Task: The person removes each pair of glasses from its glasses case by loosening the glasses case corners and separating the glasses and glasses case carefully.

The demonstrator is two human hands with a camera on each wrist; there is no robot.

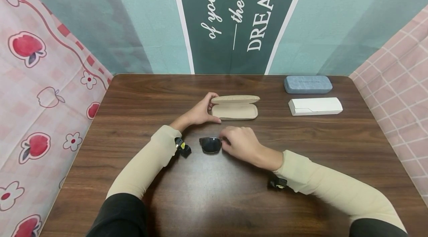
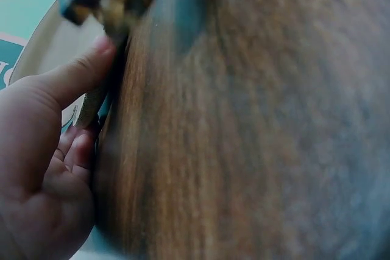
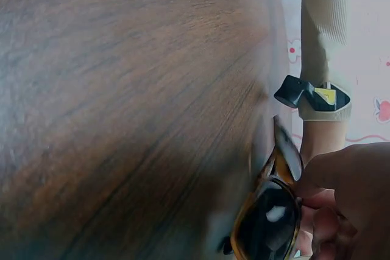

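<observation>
An open beige glasses case [image 1: 234, 111] lies with its lid tilted up at the back. My left hand [image 1: 200, 110] grips its left end, thumb in front and fingers behind; in the left wrist view the thumb [image 2: 85, 68] lies along the case's edge. Closer to me, my right hand [image 1: 241, 143] pinches a pair of sunglasses [image 1: 211, 145] by its right side. The right wrist view shows the dark lens [image 3: 268, 220] and brown frame, with curled fingers [image 3: 326, 226] beside it; part of the sunglasses is hidden by the hand.
At the back right of the brown wooden table [image 1: 214, 200] lie a blue case [image 1: 308, 85] and, in front of it, a white case [image 1: 315, 106], both closed. Patterned cloths [image 1: 33, 92] hang at the left and right sides, and a teal backdrop [image 1: 160, 25] stands behind.
</observation>
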